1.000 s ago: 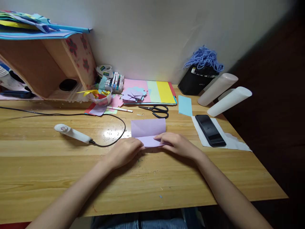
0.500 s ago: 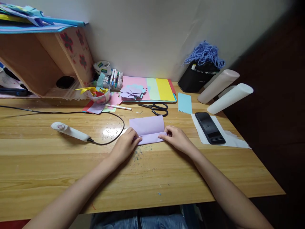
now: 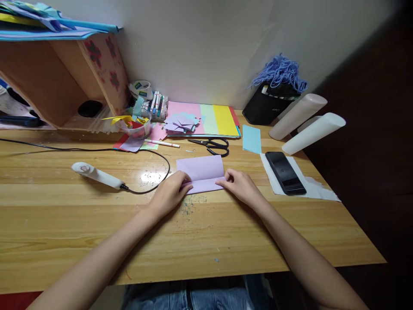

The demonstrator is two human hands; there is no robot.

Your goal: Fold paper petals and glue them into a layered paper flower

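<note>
A lilac sheet of paper (image 3: 201, 168) lies on the wooden desk (image 3: 193, 232) with its near edge folded up into a flap. My left hand (image 3: 169, 193) pinches the flap's left end, fingers curled on the paper. My right hand (image 3: 240, 185) pinches the flap's right end in the same way. Both hands rest on the desk just in front of the sheet.
Black scissors (image 3: 211, 145) and a pen (image 3: 161, 143) lie behind the sheet. Farther back are coloured paper sheets (image 3: 214, 120), cut lilac pieces (image 3: 180, 124), markers (image 3: 156, 105) and a scrap cup (image 3: 137, 125). A corded white tool (image 3: 97, 174) lies left, a phone (image 3: 285, 172) right.
The near flap has been folded farther up over the sheet. Both hands slid from the middle of the fold out to its two ends.
</note>
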